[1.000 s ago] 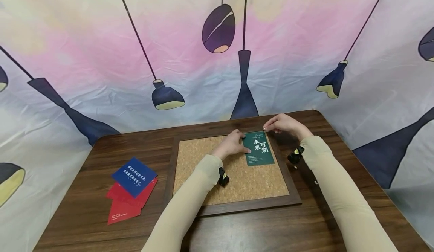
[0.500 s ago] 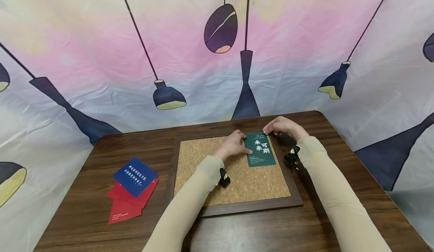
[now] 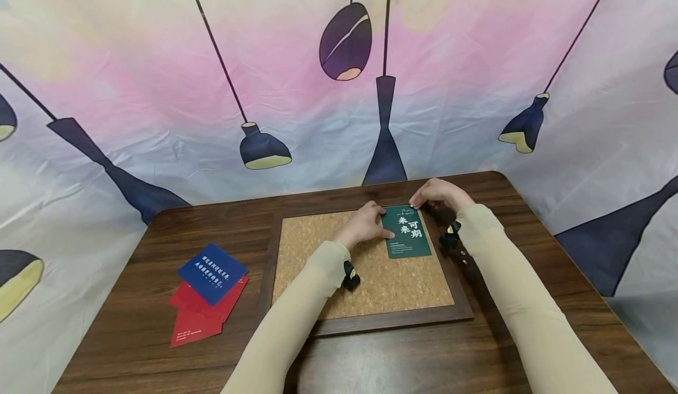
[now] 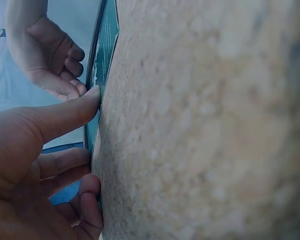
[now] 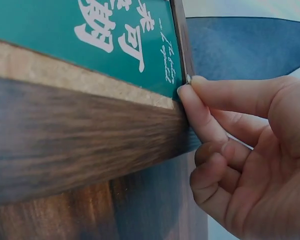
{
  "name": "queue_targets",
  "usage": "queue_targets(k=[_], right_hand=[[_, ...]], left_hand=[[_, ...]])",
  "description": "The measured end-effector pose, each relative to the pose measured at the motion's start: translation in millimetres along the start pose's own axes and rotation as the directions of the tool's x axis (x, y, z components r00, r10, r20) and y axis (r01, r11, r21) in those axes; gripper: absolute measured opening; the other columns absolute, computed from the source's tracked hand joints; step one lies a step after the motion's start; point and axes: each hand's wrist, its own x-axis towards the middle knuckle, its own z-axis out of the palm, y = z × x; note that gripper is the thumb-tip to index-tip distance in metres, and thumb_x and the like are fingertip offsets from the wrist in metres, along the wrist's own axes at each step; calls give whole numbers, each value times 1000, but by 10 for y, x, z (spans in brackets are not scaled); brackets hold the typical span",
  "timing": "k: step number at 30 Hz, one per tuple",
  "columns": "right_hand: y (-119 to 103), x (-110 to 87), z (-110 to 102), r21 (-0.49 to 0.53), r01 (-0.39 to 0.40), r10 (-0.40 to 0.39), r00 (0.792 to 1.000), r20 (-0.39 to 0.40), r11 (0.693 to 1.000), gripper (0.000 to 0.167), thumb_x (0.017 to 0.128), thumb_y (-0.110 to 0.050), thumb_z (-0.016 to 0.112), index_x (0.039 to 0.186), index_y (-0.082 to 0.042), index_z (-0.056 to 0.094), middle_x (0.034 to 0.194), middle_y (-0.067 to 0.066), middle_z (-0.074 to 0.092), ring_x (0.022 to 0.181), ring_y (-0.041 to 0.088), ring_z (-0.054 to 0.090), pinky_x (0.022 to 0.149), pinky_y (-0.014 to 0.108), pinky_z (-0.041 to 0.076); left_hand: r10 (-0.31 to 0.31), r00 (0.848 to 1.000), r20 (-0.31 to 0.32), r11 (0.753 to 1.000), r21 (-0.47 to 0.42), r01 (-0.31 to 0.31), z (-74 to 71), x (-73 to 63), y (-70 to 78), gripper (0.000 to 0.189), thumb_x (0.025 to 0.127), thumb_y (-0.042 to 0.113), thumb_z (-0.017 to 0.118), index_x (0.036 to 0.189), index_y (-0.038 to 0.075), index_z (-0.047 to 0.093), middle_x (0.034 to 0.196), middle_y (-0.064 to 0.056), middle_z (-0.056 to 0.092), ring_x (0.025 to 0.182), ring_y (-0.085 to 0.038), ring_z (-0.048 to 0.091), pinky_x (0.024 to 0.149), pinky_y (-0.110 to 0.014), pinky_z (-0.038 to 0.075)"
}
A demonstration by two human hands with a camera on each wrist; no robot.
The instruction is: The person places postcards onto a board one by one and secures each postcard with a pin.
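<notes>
A green card (image 3: 406, 235) with white lettering lies on the cork board (image 3: 392, 285), near its far right corner. My left hand (image 3: 364, 227) rests on the card's left side, thumb and forefinger spread along that edge. In the left wrist view, the thumb (image 4: 72, 116) and fingers press the card (image 4: 106, 47) flat against the cork. My right hand (image 3: 441, 194) is at the card's far right corner. Between its thumb and forefinger it pinches a small pale pushpin (image 5: 188, 79), mostly hidden by the fingertips, right at the corner of the card.
A blue card (image 3: 213, 273) lies on top of red cards (image 3: 196, 328) on the table, left of the board. A brown wooden frame (image 3: 397, 322) borders the cork. Several tiny pale pieces (image 3: 463, 254) lie on the table beside the frame, under my right wrist.
My right hand has come down and slightly left, bringing the pushpin onto the card's far right corner. My left hand has stayed on the card.
</notes>
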Motion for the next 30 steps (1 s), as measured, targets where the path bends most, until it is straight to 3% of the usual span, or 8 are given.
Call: queue_targets(k=[9, 15, 22, 30], right_hand=[[-109, -32, -9, -30, -51, 50, 998, -39, 998, 26, 98, -6, 57, 115, 6, 72, 83, 5, 71, 58, 12, 41, 62, 29, 46], [-99, -28, 13, -16, -56, 56, 997, -52, 998, 26, 97, -5, 58, 115, 6, 72, 88, 7, 70, 64, 16, 45, 65, 32, 52], [-77, -31, 28, -6, -56, 56, 998, -38, 998, 27, 96, -7, 59, 116, 4, 72, 87, 6, 68, 58, 14, 39, 61, 31, 44], [-78, -50, 39, -102, -16, 14, 1000, -24, 995, 27, 99, -9, 59, 119, 3, 72, 89, 6, 67, 57, 13, 34, 62, 31, 42]], left_hand=[[5, 1000, 0, 1000, 12, -5, -15, 1, 25, 67, 88, 32, 81, 143, 5, 55, 146, -8, 46, 125, -25, 53, 104, -39, 45], [-2, 1000, 4, 1000, 1, 2, -18, 0, 20, 67, 88, 31, 81, 144, 5, 54, 147, -8, 45, 125, -26, 52, 104, -40, 45], [-6, 1000, 8, 1000, 4, 6, -5, 3, -4, 68, 88, 32, 81, 145, 6, 53, 145, -8, 46, 125, -25, 53, 104, -41, 45], [-3, 1000, 1, 1000, -11, 3, 5, -8, -8, 68, 88, 32, 81, 144, 6, 54, 147, -8, 44, 127, -26, 52, 105, -41, 44]])
